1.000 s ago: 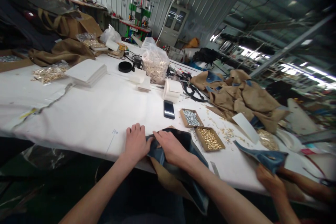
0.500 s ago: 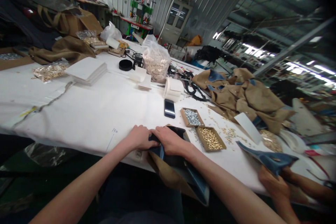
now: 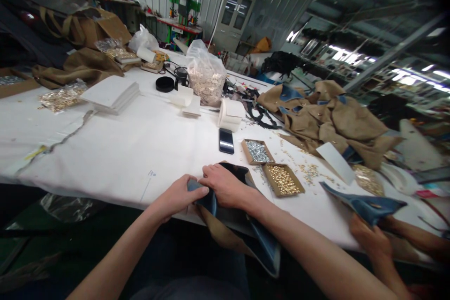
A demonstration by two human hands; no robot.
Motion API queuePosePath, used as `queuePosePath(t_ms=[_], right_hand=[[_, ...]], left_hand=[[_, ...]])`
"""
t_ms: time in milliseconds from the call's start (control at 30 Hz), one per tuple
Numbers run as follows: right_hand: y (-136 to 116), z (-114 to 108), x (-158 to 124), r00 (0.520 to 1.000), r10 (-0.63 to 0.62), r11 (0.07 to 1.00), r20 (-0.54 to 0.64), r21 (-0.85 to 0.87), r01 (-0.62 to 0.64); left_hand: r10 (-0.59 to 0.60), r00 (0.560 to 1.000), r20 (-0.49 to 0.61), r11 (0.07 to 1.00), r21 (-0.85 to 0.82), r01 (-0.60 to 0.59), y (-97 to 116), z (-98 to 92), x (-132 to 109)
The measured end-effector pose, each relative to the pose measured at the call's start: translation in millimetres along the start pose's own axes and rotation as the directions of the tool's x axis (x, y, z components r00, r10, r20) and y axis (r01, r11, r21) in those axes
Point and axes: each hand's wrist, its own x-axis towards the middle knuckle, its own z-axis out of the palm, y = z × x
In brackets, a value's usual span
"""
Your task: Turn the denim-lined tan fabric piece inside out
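Observation:
A tan and blue fabric piece (image 3: 225, 232) hangs over the front edge of the table, its upper end between my hands. My left hand (image 3: 183, 194) grips the blue corner, thumb on top and fingers beneath. Beside it, my right hand (image 3: 225, 185) is closed on the same fabric, with its fingertips curled against the blue part; whether a small fastener sits under them is hidden. Just right of my hands stand a small cardboard box of silver metal pieces (image 3: 258, 151) and another of gold metal pieces (image 3: 282, 180).
At the right, another person's hands (image 3: 372, 239) hold a blue and tan piece. A phone (image 3: 226, 141), a roll of white material (image 3: 231, 115), a filled plastic bag (image 3: 206, 77) and a white stack (image 3: 111, 94) lie on the table. Tan fabric (image 3: 333, 119) is heaped at right.
My left hand has shifted slightly left and down and turned, its thumb now lying over the blue corner. My right hand stays on the fabric. The view has tilted a little.

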Motion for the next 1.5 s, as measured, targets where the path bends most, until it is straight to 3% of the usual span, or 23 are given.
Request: queuePosePath(t_ms=[133, 300, 600, 867, 1000, 1133, 1267, 1400, 1500], right_hand=[[-10, -8, 4, 1.0, 0.004, 0.996, 0.0, -0.09, -0.004], [-22, -16, 10, 0.999, -0.034, 0.978, -0.017, -0.206, 0.03], [0, 4, -6, 0.994, -0.093, 0.995, 0.058, 0.044, 0.091], [-6, 10, -21, 0.998, -0.059, 0.994, -0.036, 0.094, 0.062], [-12, 12, -36, 0.995, -0.041, 0.994, -0.087, 0.097, 0.049], [-12, 15, -54, 0.986, 0.001, 0.999, -0.169, 0.045, 0.007], [-10, 7, -82, 0.923, 0.006, 1.0, -0.384, 0.014, -0.001], [-10, -2, -113, 0.761, 0.045, 0.998, -0.648, 0.066, -0.003], [-15, -3, -131, 0.662, 0.037, 0.999, -0.749, 0.047, -0.003]], left_hand=[[0.05, 0.997, 0.061, 0.997, -0.053, -0.047, 0, 9.6, -7], [0.042, 0.986, 0.16, 0.997, 0.052, -0.051, 3, 13.3, -10], [0.041, 0.999, 0.011, 0.977, 0.208, -0.042, 22, 33.7, -21], [-0.008, 1.0, 0.023, 0.996, 0.094, 0.005, 19, 38.8, -38], [0.055, 0.997, -0.056, 0.998, -0.008, -0.055, 16, 64.5, -53], [0.17, 0.968, -0.185, 0.985, 0.066, -0.16, 22, 97.7, -70], [0.249, 0.951, -0.185, 0.968, 0.029, -0.248, 44, 101.7, -83], [0.299, 0.937, -0.18, 0.926, -0.18, -0.33, 63, 90.2, -85], [0.345, 0.916, -0.204, 0.888, -0.245, -0.389, 59, 93.6, -84]])
